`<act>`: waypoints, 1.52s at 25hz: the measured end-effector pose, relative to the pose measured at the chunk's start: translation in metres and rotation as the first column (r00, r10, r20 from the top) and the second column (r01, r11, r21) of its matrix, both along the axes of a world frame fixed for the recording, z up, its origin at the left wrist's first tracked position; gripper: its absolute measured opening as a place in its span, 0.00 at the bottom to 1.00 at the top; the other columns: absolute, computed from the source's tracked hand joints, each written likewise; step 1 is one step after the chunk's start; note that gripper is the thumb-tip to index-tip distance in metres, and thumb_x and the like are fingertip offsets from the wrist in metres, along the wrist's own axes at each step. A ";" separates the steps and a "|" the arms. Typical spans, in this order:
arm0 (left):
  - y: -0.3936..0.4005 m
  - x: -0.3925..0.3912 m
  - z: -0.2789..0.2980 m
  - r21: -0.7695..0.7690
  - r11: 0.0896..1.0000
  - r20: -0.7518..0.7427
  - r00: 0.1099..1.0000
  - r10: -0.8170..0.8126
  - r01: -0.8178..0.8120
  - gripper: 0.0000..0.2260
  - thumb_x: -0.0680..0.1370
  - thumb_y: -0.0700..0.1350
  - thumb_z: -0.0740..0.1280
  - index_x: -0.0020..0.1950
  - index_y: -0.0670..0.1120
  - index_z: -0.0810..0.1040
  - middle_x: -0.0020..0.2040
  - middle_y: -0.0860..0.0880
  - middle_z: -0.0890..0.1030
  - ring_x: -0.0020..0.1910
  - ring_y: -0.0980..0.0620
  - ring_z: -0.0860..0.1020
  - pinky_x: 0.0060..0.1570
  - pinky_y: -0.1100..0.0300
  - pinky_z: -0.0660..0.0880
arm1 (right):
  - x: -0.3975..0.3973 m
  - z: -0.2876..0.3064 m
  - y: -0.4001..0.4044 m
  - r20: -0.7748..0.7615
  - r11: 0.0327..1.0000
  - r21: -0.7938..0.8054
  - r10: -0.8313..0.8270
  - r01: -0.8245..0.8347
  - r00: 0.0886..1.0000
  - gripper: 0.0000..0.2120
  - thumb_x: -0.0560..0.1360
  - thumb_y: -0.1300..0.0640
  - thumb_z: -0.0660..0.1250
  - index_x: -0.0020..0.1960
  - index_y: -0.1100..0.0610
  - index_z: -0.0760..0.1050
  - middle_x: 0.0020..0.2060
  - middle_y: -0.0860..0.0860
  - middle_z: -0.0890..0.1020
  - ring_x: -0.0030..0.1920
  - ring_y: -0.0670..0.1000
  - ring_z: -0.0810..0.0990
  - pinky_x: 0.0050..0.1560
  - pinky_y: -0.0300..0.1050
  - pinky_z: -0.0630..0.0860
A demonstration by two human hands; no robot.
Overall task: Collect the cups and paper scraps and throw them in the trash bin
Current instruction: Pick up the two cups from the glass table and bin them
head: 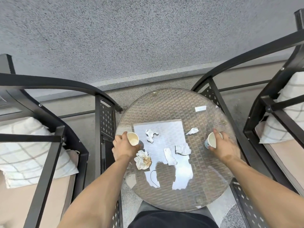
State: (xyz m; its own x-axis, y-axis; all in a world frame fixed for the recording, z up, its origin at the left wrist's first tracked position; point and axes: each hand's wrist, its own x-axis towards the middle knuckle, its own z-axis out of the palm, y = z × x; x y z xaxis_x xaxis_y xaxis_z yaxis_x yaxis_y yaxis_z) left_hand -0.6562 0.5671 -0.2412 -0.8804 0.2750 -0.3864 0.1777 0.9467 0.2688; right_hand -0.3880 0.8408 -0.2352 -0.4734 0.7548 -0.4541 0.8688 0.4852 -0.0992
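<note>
Fingers of the left hand (122, 146) are curled round a paper cup (133, 138) at the left edge of the round glass counter (166, 102); fingers of the right hand (222, 145) are wrapped round a second cup (211, 142) near the right edge. Both cups are tipped, mouths toward the camera; whether either is lifted clear of the glass cannot be told. Five paper scraps are spread between the hands: a crumpled one (151, 135) and a small one (192, 131) farther back, a stained wad (143, 160) just beside the left wrist, a flat strip (170, 156) and a torn piece (183, 149) at centre. No trash bin is seen.

Risks judged: thin cups could be crushed by a tight squeeze; dregs could be spilled from the tilt; light scraps could be swept off the counter edge by a forearm, the stained wad first. With both hands full, scraps are likely to be fumbled.

Both forearms are reached forward from the near edge, wrists roughly level, hands well apart.
</note>
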 end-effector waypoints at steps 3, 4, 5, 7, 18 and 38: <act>-0.001 -0.001 -0.001 0.006 1.000 -0.031 0.999 -0.025 0.025 0.39 0.66 0.64 0.72 0.72 0.53 0.62 0.64 0.48 0.64 0.63 0.44 0.67 0.59 0.46 0.70 | -0.002 0.006 -0.004 -0.024 0.999 0.042 0.020 -0.019 1.000 0.36 0.73 0.43 0.65 0.75 0.47 0.53 0.71 0.51 0.63 0.63 0.58 0.70 0.55 0.52 0.74; -0.001 0.000 0.000 0.016 1.000 -0.035 0.999 -0.024 0.025 0.39 0.66 0.64 0.71 0.72 0.53 0.62 0.63 0.48 0.64 0.63 0.44 0.67 0.59 0.46 0.70 | -0.005 0.009 -0.005 -0.044 0.999 0.048 0.028 -0.026 0.999 0.36 0.73 0.43 0.65 0.75 0.47 0.53 0.70 0.51 0.64 0.64 0.57 0.70 0.54 0.52 0.74; -0.002 0.000 0.002 0.030 0.999 -0.036 0.999 -0.019 0.020 0.39 0.66 0.64 0.71 0.73 0.53 0.62 0.63 0.48 0.64 0.62 0.44 0.67 0.59 0.46 0.70 | -0.008 0.013 -0.007 -0.067 0.998 0.052 0.037 -0.034 0.997 0.36 0.73 0.43 0.66 0.75 0.47 0.53 0.70 0.50 0.64 0.64 0.57 0.69 0.54 0.52 0.74; -0.005 0.002 0.008 0.071 0.997 -0.039 0.999 -0.006 0.009 0.39 0.67 0.64 0.70 0.74 0.53 0.61 0.63 0.48 0.64 0.62 0.44 0.67 0.59 0.46 0.71 | -0.017 0.024 -0.010 -0.116 0.995 0.067 0.074 -0.067 0.990 0.36 0.72 0.44 0.66 0.75 0.45 0.53 0.69 0.49 0.64 0.65 0.56 0.68 0.52 0.51 0.74; -0.044 0.054 0.068 0.451 0.886 -0.123 0.976 0.179 -0.105 0.38 0.68 0.62 0.72 0.74 0.55 0.59 0.58 0.55 0.60 0.58 0.54 0.69 0.53 0.57 0.70 | -0.068 0.090 -0.018 -0.372 0.907 0.144 0.420 -0.396 0.828 0.37 0.68 0.42 0.69 0.73 0.41 0.56 0.67 0.46 0.64 0.64 0.53 0.66 0.52 0.53 0.76; -0.212 0.343 0.133 0.486 0.621 -0.287 0.558 0.778 -0.615 0.37 0.66 0.62 0.70 0.73 0.56 0.62 0.58 0.58 0.61 0.58 0.56 0.69 0.55 0.56 0.72 | -0.058 0.131 -0.232 -0.575 0.114 0.251 0.816 -0.961 -0.053 0.38 0.65 0.44 0.71 0.72 0.39 0.60 0.62 0.43 0.69 0.59 0.50 0.67 0.53 0.49 0.73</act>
State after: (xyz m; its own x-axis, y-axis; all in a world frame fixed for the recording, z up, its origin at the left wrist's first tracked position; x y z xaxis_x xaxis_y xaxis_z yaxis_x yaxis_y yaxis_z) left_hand -0.3128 0.3552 -0.1078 -0.8758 -0.4779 0.0679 -0.3333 0.7004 0.6312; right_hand -0.4464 0.6087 -0.1039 -0.8230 -0.5577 0.1081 -0.5397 0.7083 -0.4551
